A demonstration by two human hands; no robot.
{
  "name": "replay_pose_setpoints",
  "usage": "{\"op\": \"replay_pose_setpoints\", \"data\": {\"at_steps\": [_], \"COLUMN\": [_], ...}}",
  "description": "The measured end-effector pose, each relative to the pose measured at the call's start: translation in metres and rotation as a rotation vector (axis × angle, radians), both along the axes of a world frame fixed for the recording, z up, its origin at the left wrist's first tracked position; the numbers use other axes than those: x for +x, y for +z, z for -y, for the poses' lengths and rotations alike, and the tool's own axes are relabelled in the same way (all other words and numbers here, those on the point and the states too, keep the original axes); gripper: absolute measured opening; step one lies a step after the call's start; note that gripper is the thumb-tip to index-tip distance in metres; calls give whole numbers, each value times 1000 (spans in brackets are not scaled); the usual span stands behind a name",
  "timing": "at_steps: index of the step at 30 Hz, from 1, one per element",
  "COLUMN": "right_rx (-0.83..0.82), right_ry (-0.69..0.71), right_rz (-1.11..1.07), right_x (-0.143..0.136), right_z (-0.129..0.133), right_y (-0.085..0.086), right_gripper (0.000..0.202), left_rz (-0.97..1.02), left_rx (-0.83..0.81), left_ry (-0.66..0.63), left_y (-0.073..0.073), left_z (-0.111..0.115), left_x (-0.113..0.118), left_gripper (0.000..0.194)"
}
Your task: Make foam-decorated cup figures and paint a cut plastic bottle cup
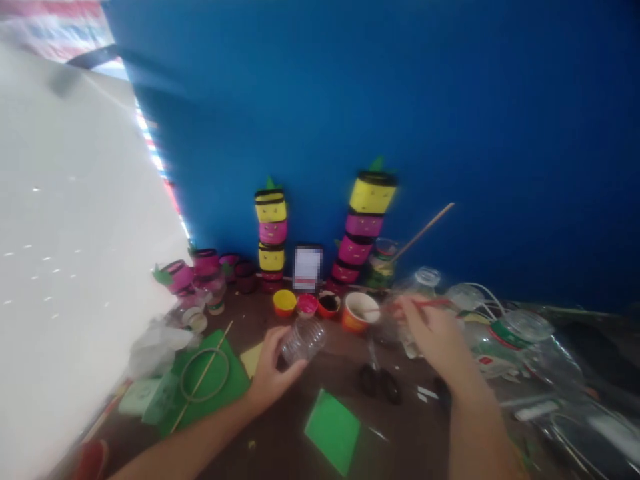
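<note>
My left hand [274, 373] is closed around a clear, ribbed piece of plastic bottle [304, 339], held tilted above the dark table. Pinched in my right hand [430, 330] is a thin paintbrush [436, 303] with a red handle. Its tip end reaches left over the mouth of an orange paper cup with a white rim [356, 325]; motion blur hides whether it touches the contents. Left of that cup stand small pots of yellow paint [285, 302], pink paint [307, 305] and dark paint [329, 304].
Two painted bottle stacks [271, 230] [364, 227] lean near the blue wall [320, 100]. Black-handled scissors [379, 381] and green foam sheet [333, 430] lie in front. Left are green sheet with a ring [204, 375] and pink pots [205, 262]; right, clear bottles [520, 330].
</note>
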State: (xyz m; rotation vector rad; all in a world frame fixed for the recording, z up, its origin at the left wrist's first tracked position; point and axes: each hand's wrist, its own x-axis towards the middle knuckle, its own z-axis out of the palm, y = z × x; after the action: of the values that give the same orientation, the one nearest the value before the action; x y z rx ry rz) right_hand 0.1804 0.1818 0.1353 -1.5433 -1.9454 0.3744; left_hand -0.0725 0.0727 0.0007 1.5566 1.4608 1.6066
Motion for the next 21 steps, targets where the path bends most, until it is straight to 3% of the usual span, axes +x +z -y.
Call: {"op": "replay_pose_setpoints", "data": {"at_steps": [10, 16, 21], "right_rx": [26, 9, 71], "right_ry": [82, 73, -129], "right_rz": [21, -5, -170], "right_x": [-8, -11, -7], "right_z": [-2, 1, 12], "right_y": [-11, -6, 9], "right_gripper": [34, 36, 32], "left_rz": [11, 0, 14], "left_rx": [-55, -60, -50], "left_ry": [6, -13, -24], "left_y": [1, 0, 0], "left_z": [2, 1, 1], "left_x": [0, 0, 0], "left_gripper": [49, 48, 47]}}
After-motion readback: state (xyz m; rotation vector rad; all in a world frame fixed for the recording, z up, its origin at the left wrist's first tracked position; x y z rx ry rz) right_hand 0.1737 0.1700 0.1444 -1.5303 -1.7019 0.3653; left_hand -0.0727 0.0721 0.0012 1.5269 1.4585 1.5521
